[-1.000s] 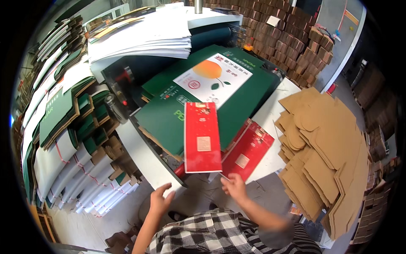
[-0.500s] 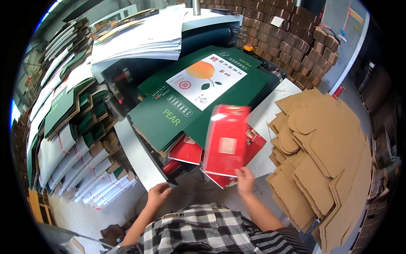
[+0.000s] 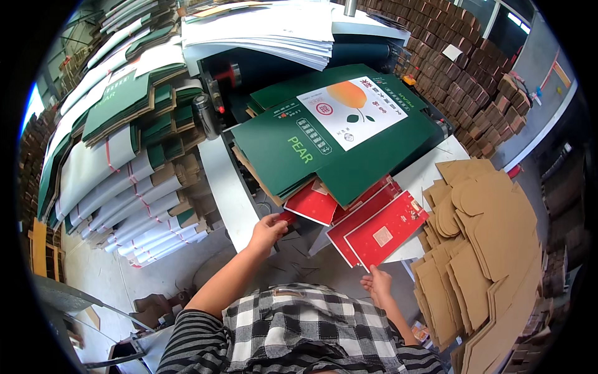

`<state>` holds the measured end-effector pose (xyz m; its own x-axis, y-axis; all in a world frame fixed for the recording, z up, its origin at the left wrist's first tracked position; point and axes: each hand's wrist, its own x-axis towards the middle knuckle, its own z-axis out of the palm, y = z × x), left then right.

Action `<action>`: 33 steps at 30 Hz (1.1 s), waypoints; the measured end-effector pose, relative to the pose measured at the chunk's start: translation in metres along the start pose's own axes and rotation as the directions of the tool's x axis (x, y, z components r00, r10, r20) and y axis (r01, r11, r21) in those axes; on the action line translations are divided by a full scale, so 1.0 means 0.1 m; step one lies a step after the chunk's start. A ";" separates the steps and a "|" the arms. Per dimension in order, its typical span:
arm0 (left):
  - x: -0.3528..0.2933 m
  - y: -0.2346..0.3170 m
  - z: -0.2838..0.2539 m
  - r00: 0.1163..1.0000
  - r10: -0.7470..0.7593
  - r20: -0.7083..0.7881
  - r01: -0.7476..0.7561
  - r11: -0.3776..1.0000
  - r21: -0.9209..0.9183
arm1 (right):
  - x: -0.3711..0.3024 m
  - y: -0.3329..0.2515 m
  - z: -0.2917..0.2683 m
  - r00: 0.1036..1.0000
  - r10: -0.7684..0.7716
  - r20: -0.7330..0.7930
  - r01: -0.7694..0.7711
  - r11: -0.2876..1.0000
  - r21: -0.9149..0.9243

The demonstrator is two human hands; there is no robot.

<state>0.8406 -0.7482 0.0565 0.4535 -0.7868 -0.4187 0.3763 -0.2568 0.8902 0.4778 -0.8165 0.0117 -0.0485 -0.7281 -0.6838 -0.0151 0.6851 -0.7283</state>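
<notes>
My right hand (image 3: 377, 285) is at the lower corner of a red printed card sheet (image 3: 389, 227), its fingertips at the card's edge and its thumb apart. That card lies over another red card (image 3: 339, 235), with the stack jutting past the white table's edge. My left hand (image 3: 268, 232) has its fingers curled by a red roller-like part (image 3: 287, 217) under the machine's front; what they hold, if anything, is hidden. Just above it a red sheet (image 3: 313, 202) sticks out from beneath green printed carton sheets (image 3: 274, 146). A white panel with a fruit picture (image 3: 352, 112) tops these sheets.
Brown cardboard blanks (image 3: 492, 230) are stacked at the right. Green-and-white bundles (image 3: 112, 168) rise at the left, beside a dark flask (image 3: 205, 115) on the white table (image 3: 227, 193). White paper (image 3: 268, 34) lies beyond the dark roller (image 3: 355, 57). Brown carton piles (image 3: 436, 68) stand behind.
The red card has come down from my raised right hand onto the other red cards. My left hand has moved up and forward to the red part. The view has shifted.
</notes>
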 end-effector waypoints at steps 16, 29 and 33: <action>0.95 0.33 -0.10 0.969 -0.081 -0.234 0.023 0.970 -0.244 | 0.65 -1.41 1.34 0.870 -0.108 0.481 0.032 0.986 0.163; 0.57 0.92 -0.01 0.961 -0.029 -0.276 -0.021 0.984 -0.176 | 0.51 -2.11 1.45 0.854 0.100 0.511 -0.138 0.990 0.036; 0.57 0.90 -0.04 0.965 0.007 -0.262 -0.072 0.968 -0.241 | 0.44 -2.40 1.50 0.846 0.049 0.531 -0.097 0.993 0.064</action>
<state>0.9037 -0.8135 0.1117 0.6517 -0.6141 -0.4452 0.5262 -0.0567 0.8485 0.6290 -1.0163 0.1500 0.4885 -0.5959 -0.6374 0.0539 0.7497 -0.6596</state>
